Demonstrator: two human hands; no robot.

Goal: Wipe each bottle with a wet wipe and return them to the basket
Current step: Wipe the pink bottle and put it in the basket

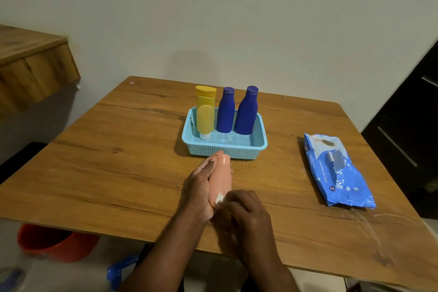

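Bottles number four: one yellow tube point(205, 111) and two blue bottles point(225, 112) in the basket point(259, 142); left hand point(201, 187) grasps one peach bottle point(220, 180), right hand point(248, 211) pinches one wet wipe point(219, 199), frame centre.

Two forearms enter the frame from the 6 o'clock edge. Both are bare: no sleeve, cuff or glove is visible along either one up to the frame edge. No watch, bracelet or band is seen at either wrist. The left hand point(200, 191) and the right hand point(246, 216) carry no visible rings. Fingernail detail is too blurred to assess. No other part of the person's body or clothing is in view.
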